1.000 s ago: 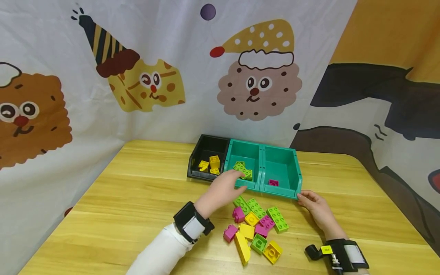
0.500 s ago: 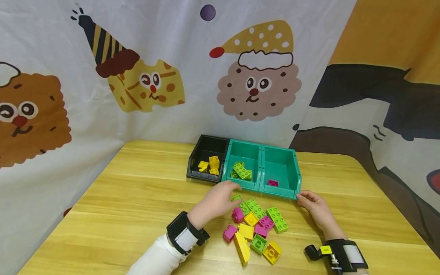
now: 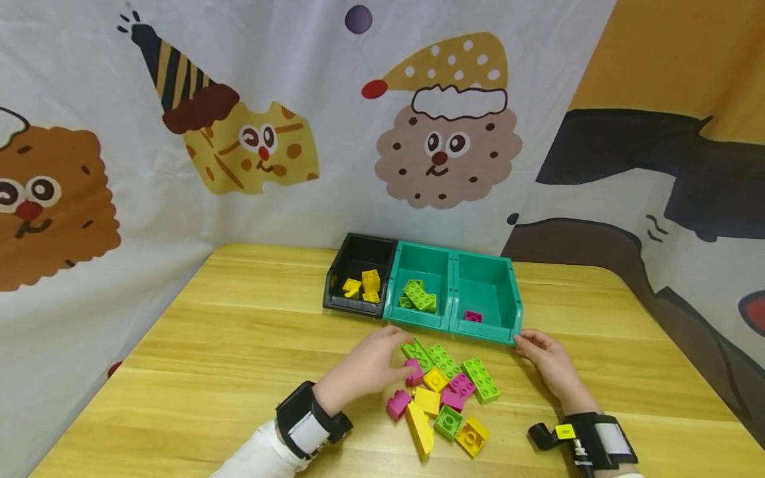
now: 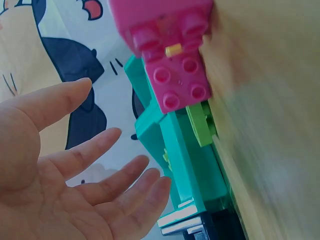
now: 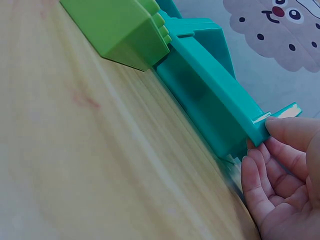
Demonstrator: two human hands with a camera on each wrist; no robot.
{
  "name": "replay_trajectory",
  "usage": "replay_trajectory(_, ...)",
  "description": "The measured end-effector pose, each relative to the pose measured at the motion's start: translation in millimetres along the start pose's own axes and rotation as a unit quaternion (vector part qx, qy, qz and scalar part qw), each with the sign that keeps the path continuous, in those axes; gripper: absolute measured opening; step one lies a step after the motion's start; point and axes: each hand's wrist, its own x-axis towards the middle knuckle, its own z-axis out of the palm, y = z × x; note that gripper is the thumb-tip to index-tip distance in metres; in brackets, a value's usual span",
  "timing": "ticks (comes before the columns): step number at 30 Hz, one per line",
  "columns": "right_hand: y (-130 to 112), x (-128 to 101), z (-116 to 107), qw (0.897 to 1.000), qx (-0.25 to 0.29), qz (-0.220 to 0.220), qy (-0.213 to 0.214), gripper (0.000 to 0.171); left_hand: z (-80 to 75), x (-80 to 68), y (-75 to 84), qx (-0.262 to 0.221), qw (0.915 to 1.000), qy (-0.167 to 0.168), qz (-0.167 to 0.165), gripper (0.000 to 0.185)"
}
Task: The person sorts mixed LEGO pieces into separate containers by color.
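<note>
**Spread left hand (image 3: 364, 364) beside a pink brick (image 3: 414, 374); right hand (image 3: 548, 364) pinching a teal bin (image 3: 484, 271)**

On a wooden counter (image 3: 239, 345), loose bricks (image 3: 427, 401) in pink, yellow and green lie before a row of three bins. The pink brick is at the cluster's left side, just nearer the person than a green brick (image 3: 416, 353). To take it cleanly, it seems best to bring thumb and forefinger down on opposite sides, grip squarely and lift straight up, sparing its close neighbours a knock.

The left hand is well open, its thumb spread from the fingers, with nothing in its grasp; whether its thumb tip touches the pink brick cannot be told. The right hand has thumb and curled fingers pinching the teal bin's near right corner. A light, steady hold there should keep the bin from sliding.
</note>
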Motion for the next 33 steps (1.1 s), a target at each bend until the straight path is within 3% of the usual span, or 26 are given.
replay_trajectory(6, -0.9, 0.6, 0.9, 1.000, 0.009, -0.011, 0.004, 0.031, -1.3, -8.7, 5.1, 0.004, 0.9998, -0.015, -0.009, 0.056)
replay_trajectory(11, -1.3, 0.2, 0.7, 1.000, 0.006, -0.010, 0.006, 0.031, -1.1, -15.4, 6.5, 0.010, 0.9984, -0.051, -0.022, 0.066)
replay_trajectory(17, -0.3, 0.1, 0.4, 1.000, 0.004, -0.007, 0.003, 0.032, 2.3, -22.0, 7.9, 0.041, 0.9957, -0.083, -0.009, 0.073)
replay_trajectory(24, -0.2, 0.3, 0.7, 1.000, 0.002, -0.006, 0.003, 0.032, 7.5, -24.6, 9.8, 0.052, 0.9934, -0.102, -0.003, 0.066)
replay_trajectory(30, -0.9, 0.1, 1.3, 1.000, 0.005, -0.005, 0.005, 0.031, 11.2, -25.3, 11.2, 0.047, 0.9937, -0.101, -0.017, 0.065)
replay_trajectory(33, -0.8, 0.0, 1.5, 1.000, 0.007, -0.006, 0.006, 0.030, 13.1, -24.9, 11.3, 0.050, 0.9936, -0.100, -0.015, 0.047)
